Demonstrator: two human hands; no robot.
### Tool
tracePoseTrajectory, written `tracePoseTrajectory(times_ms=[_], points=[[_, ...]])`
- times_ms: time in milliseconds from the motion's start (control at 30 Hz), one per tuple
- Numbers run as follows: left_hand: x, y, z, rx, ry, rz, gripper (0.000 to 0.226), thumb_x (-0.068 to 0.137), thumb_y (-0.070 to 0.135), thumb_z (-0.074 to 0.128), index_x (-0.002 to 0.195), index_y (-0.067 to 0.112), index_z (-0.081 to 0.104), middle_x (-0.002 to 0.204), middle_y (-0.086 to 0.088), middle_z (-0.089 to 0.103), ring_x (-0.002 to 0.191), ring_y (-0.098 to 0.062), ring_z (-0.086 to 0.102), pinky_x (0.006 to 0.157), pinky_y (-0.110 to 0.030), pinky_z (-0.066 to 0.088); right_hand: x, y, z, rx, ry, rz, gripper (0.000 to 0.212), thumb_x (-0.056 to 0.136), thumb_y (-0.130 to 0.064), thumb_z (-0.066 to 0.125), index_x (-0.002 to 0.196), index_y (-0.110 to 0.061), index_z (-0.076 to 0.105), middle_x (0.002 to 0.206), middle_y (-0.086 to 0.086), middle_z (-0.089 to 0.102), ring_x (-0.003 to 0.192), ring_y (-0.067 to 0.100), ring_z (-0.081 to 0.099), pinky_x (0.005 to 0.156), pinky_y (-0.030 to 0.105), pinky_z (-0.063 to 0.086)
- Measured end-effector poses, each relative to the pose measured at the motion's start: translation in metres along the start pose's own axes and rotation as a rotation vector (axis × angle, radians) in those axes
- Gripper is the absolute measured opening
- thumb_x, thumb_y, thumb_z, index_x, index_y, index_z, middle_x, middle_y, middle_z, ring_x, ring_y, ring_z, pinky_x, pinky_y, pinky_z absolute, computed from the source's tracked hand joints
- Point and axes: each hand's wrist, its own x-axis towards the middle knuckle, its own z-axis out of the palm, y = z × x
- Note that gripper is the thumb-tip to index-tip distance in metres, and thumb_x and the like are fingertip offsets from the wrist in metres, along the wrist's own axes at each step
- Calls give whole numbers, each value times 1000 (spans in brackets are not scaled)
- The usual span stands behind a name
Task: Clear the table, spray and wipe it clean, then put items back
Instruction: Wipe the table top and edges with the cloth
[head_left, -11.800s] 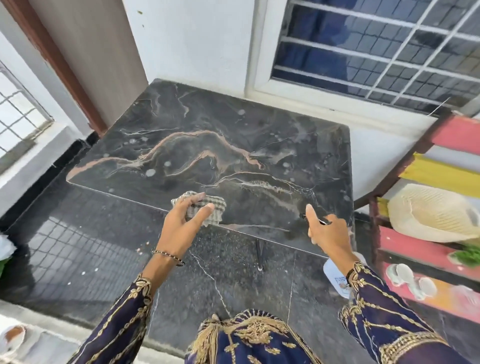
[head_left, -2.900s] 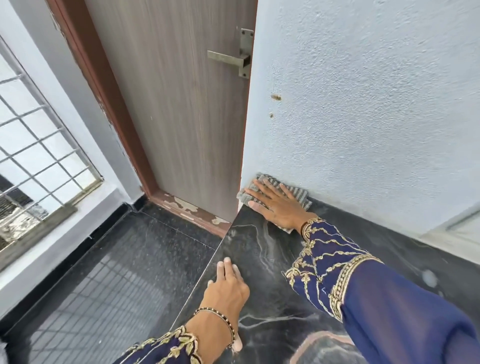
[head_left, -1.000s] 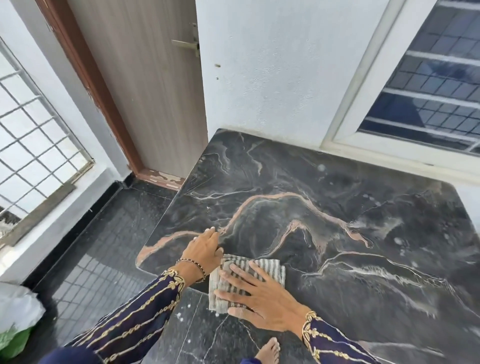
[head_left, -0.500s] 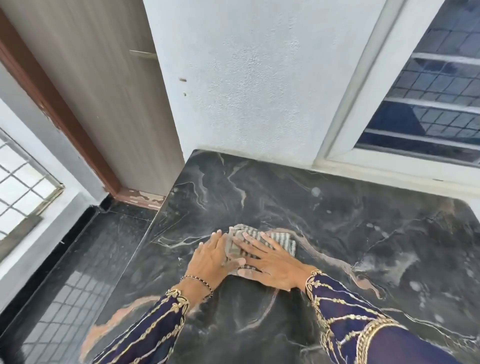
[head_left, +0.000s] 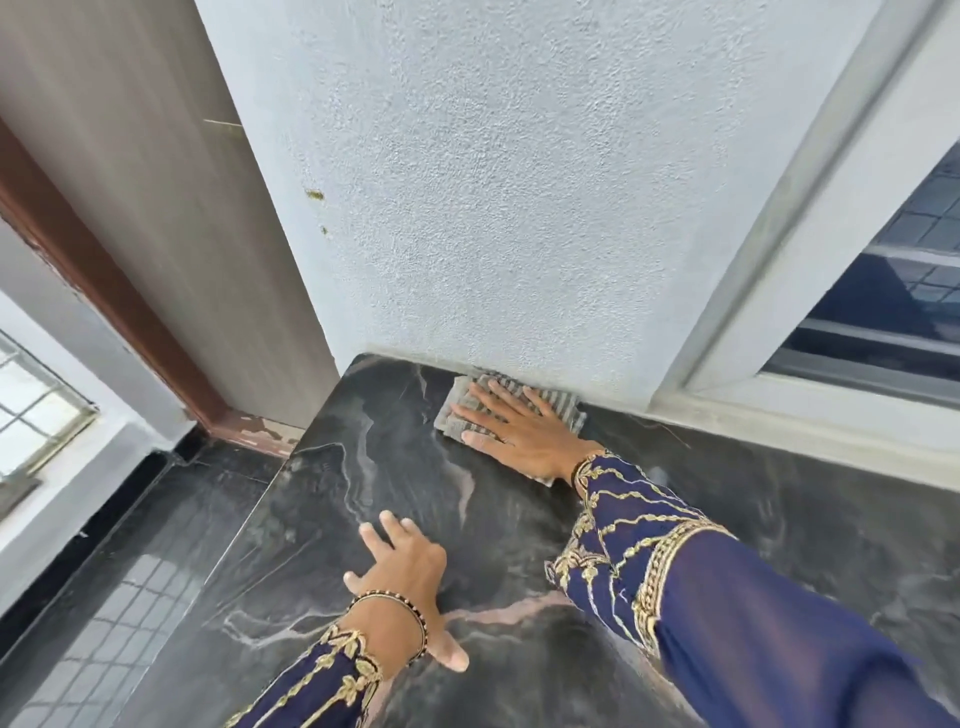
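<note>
right hand (head_left: 524, 434) flat, fingers spread, pressing the striped cloth (head_left: 462, 410) onto the dark marble table (head_left: 779, 519) — far edge, touching the white wall (head_left: 493, 208), left hand (head_left: 408, 571) open, palm down, grasping nothing

No text, label, brand, number or sign can be read anywhere in the head view.
</note>
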Motion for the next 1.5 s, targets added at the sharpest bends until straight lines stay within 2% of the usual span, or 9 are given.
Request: tracePoseTrajectory(times_ms=[367, 500, 733, 800, 933, 1033, 1267, 1367, 1500], points=[[-19, 0, -5, -58, 25, -21, 153, 51, 70, 78, 145, -13, -9, 156, -32, -7, 144, -52, -2, 104, -59, 42, -104, 85, 5, -4, 5, 55, 56, 92, -78, -2, 145, -69, -18, 152, -38, -35, 141, -12, -37, 123, 36, -20], [-26, -1, -8, -76, 30, -9, 152, 52, 66, 81, 145, -14, -8, 155, -35, -6, 143, -55, -1, 109, -55, 38, -109, 79, 9, 10, 17, 123, 59, 91, -78, -2, 146, -67, -16, 158, -34, -30, 148, -5, -31, 124, 40, -20], [-40, -6, 2, -255, 147, 23, 144, 51, 63, 84, 151, -2, 2, 158, -24, 2, 147, -45, 1, 116, -53, 29, -150, 9, 44, 45, 79, 145, 50, 90, -79, -7, 139, -74, -17, 163, -27, -26, 152, 3, -29, 123, 43, -23], [-50, -6, 21, -352, 287, 75, 125, 65, 59, 78, 152, 4, 6, 160, -16, 5, 149, -34, 3, 119, -51, 21, -170, -18, 57, 25, 92, 110, 52, 93, -76, -5, 144, -71, -14, 164, -25, -25, 152, 4, -29, 124, 46, -19], [-94, 12, 86, -473, 580, 194, 64, 100, 42, 40, 151, 9, 21, 162, -10, 13, 151, -25, 8, 123, -44, 11, -215, -76, 85, -16, 116, 38, 55, 99, -70, 0, 153, -62, -5, 168, -20, -18, 155, 8, -23, 125, 49, -13], [-138, 24, 128, -558, 664, 246, 55, 102, 37, 35, 149, 10, 29, 160, -9, 22, 150, -22, 14, 122, -39, 11, -255, -122, 104, -35, 117, -3, 53, 103, -65, 7, 155, -59, -1, 170, -17, -15, 156, 10, -20, 126, 52, -9], [-212, 32, 188, -532, 532, 282, 58, 102, 37, 35, 152, 12, 20, 163, -7, 10, 151, -20, 4, 122, -42, 5, -348, -219, 141, -67, 55, -129, 59, 106, -62, 13, 155, -41, 37, 172, -10, 0, 158, 13, -17, 127, 54, -3], [-231, 33, 203, -487, 492, 288, 59, 101, 33, 38, 153, 12, 19, 163, -8, 6, 151, -21, 1, 123, -45, 5, -386, -245, 151, -73, 46, -186, 53, 107, -59, 18, 156, -43, 33, 172, -4, 9, 158, 17, -13, 126, 53, -10], [-247, 39, 209, -453, 440, 311, 59, 102, 37, 34, 152, 10, 20, 163, -8, 6, 151, -21, 2, 122, -44, 6, -432, -250, 163, -136, 113, -272, 51, 110, -54, 22, 160, -48, 13, 173, -5, -2, 159, 18, -12, 124, 52, -9]])
